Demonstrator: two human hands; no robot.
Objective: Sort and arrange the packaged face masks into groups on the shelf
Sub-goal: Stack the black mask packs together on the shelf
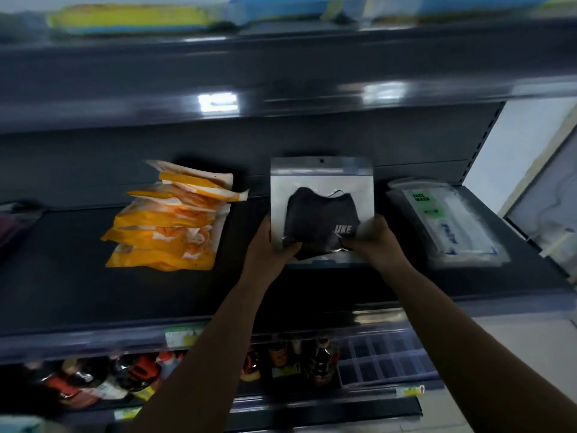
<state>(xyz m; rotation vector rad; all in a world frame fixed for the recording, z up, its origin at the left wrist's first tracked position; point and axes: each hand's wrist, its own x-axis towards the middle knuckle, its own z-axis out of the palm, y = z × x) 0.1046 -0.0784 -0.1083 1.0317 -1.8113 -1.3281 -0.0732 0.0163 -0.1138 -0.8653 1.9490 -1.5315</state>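
Both arms reach forward over the dark shelf (pixel 78 292); between them the person holds a clear packet with a black mask (pixel 321 210) inside, standing upright near the middle of the shelf, its hang-hole at the top and white letters showing on the mask's lower right. The left hand (pixel 268 245) is clamped on the packet's lower left corner, thumb across the front; the right hand (pixel 373 237) is clamped on the lower right corner in the same way; a bit of blue shows just under the packet, too hidden to tell what it is. To the left, apart from the held packet, lies a loose stack of orange and yellow packets (pixel 175 220), fanned so each overlaps the next, running from far to near. To the right, near the shelf's right end, a flat pile of clear packets with white masks (pixel 449 226) lies at a slant, a green label reading "FACE MASK" on the top one. At the far left edge something dark reddish rests on the shelf, too blurred to name. Above, the next shelf carries yellow and blue packs (pixel 193 14), also blurred; below, the lower shelf holds dark bottles (pixel 321 360) with red and orange labels; a clear divided tray (pixel 384 360) sits to their right.
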